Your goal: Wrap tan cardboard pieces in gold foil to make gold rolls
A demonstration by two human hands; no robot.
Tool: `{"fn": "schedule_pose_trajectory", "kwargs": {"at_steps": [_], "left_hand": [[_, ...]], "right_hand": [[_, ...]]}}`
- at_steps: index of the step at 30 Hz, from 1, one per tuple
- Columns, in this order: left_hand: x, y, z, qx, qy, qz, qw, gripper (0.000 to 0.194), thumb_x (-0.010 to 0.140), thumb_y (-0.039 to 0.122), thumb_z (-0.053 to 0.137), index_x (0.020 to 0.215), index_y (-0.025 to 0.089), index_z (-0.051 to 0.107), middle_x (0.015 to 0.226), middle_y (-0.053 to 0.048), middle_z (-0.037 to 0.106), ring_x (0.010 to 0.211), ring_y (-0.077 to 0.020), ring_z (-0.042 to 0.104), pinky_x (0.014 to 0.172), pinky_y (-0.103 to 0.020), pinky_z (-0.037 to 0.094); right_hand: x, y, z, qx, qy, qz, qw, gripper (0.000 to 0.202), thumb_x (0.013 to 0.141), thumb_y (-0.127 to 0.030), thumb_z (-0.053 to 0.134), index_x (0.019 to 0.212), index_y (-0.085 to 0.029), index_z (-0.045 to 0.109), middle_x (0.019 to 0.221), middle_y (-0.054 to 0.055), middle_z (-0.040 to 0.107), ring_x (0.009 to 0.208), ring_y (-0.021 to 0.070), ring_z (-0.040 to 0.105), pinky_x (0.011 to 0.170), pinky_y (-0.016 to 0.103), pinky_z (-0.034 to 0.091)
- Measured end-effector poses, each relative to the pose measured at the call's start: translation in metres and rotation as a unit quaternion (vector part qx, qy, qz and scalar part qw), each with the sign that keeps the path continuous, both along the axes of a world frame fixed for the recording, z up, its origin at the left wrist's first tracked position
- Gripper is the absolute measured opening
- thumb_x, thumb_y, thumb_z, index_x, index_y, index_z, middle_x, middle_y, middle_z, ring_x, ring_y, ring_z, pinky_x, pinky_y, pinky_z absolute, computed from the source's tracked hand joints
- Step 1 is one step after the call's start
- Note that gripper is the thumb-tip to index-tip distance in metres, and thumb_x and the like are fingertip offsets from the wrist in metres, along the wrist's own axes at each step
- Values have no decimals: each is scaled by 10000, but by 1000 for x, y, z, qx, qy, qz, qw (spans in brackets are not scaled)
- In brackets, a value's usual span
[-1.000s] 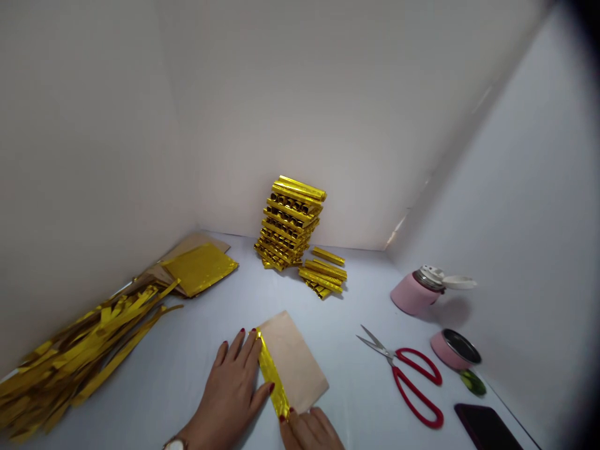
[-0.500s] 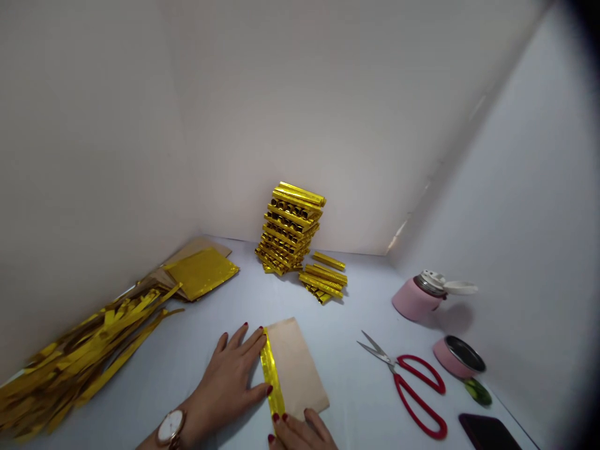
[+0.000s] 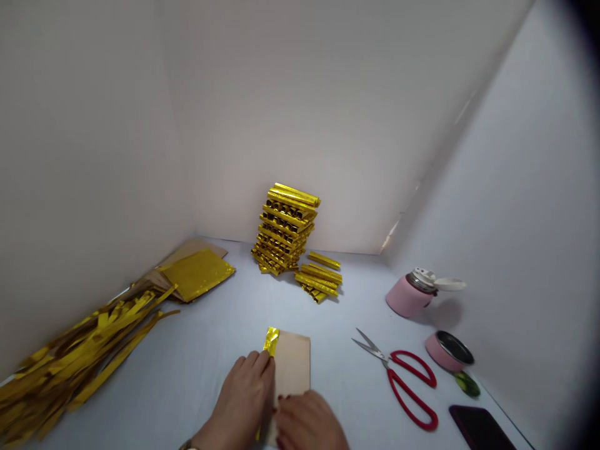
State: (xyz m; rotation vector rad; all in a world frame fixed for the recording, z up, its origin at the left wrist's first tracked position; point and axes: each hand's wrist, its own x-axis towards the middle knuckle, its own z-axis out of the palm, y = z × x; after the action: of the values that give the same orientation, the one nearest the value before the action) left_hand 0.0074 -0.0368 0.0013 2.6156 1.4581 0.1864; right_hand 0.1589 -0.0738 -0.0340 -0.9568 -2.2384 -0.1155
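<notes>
A sheet of gold foil paper [image 3: 293,356] lies tan side up near the front of the table. Along its left side runs a folded gold strip. My left hand [image 3: 246,397] is closed over that strip, its knuckles up and its fingertips hidden. Lower down, my right hand [image 3: 312,422] has its fingers curled on the sheet's near part, gripping it by the fold. Both hands hide much of the near half of the paper. Red-handled scissors [image 3: 394,375] lie partly spread to the right of my hands.
A stack of rolled gold paper tubes [image 3: 285,228] stands at the back, with loose tubes [image 3: 319,281] beside it. Gold sheets [image 3: 199,275] and cut strips [image 3: 94,350] lie left. At right are a pink flask [image 3: 407,297], a pink cup [image 3: 447,351], a green object [image 3: 467,384] and a phone [image 3: 480,428].
The sheet has turned slightly upright and come nearer. My left hand went from flat with spread fingers to curled over the folded strip. My right hand moved slightly up along the paper.
</notes>
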Motion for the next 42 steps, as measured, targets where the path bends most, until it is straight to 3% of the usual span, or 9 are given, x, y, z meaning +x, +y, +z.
{"fn": "schedule_pose_trajectory", "kwargs": {"at_steps": [4,9,12,16,21,31,34,38,42], "left_hand": [[-10,7,-6,60,-4,-118,991,259,896,45,486,1125,132,573,1120,-99,627,999,-245,564,825,-362,427],[-23,31,2,77,-19,-237,968,125,934,181,536,1040,218,592,1028,-14,655,951,-178,583,810,-293,429],[-20,29,-2,98,-9,-220,971,152,925,106,495,975,185,615,933,-25,677,826,-175,611,734,-279,457],[-27,10,-22,127,-11,-173,977,361,871,9,400,1170,134,558,1188,-108,633,1074,-236,581,859,-334,458],[-56,-7,-40,169,-32,-101,980,498,781,0,431,1225,204,523,1247,-48,615,1131,-241,563,881,-341,470],[-44,-27,-8,95,-81,-31,992,192,868,178,495,1031,188,596,996,-84,649,865,-228,606,784,-363,517],[-39,-32,1,59,-57,-32,996,427,739,393,697,1082,163,588,1057,-139,634,900,-299,602,759,-431,539],[-44,-36,-1,77,-26,-48,996,561,603,409,807,1074,189,595,1149,-163,612,980,-350,595,786,-462,541],[-51,-36,-6,143,-36,-85,985,541,684,399,751,1133,163,563,1165,-176,605,1009,-343,589,803,-438,538]], "right_hand": [[47,12,45,-112,34,-72,990,270,883,-114,430,1067,-178,616,986,78,710,903,188,656,794,307,522],[43,29,48,-176,-6,-77,981,344,875,-81,414,1154,-147,606,1141,100,668,1048,206,612,911,359,486],[26,35,40,-201,-68,-39,976,382,879,-111,465,1246,-162,560,1270,88,597,1176,224,541,988,394,433],[27,34,33,-232,-138,-50,962,382,910,-142,456,1283,-159,536,1328,89,540,1220,244,505,995,441,424],[47,29,34,-239,-182,-85,950,398,902,-118,446,1290,-136,533,1348,102,510,1230,271,493,964,471,447],[42,24,18,-191,-132,-87,969,396,882,-117,455,1268,-113,546,1319,134,545,1200,288,513,947,474,448],[47,22,20,-193,-100,-74,973,382,892,-169,488,1269,-136,538,1308,129,558,1205,267,500,968,444,432],[60,16,34,-185,-99,-17,978,570,816,-418,640,1309,-175,488,1352,159,493,1231,312,450,993,492,385],[62,5,45,-166,-104,53,979,418,819,-241,612,1224,-166,536,1187,153,594,1083,285,544,931,461,432]]}}
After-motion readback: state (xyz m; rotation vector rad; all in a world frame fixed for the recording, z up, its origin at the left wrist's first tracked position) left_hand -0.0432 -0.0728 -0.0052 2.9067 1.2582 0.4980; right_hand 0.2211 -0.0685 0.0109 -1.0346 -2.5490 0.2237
